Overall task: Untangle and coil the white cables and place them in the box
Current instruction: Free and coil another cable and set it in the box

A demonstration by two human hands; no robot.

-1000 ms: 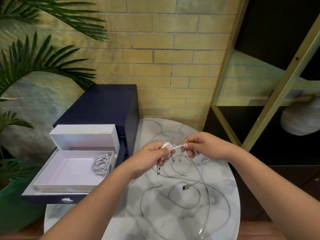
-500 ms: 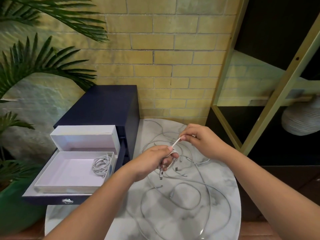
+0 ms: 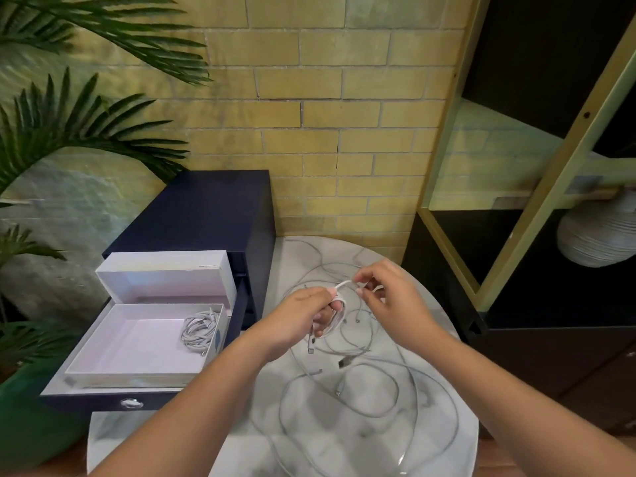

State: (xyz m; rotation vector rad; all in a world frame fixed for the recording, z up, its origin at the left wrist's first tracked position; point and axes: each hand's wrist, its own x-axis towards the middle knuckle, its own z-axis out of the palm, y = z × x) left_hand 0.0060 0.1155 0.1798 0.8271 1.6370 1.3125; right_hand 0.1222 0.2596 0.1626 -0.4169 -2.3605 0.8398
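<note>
Two hands over the marble tabletop (image 3: 344, 452). Left hand (image 3: 303, 318), grip clamped on a small white cable coil (image 3: 339, 309) wound round its fingers. Right hand (image 3: 389, 297), grip pinched together on that cable's strand just beside the coil. One open white box (image 3: 137, 370) at left, with one bundled cable (image 3: 199, 328) inside. Loose cables (image 3: 361, 390) tangled across the tabletop, count unclear; about five connector ends visible.
</note>
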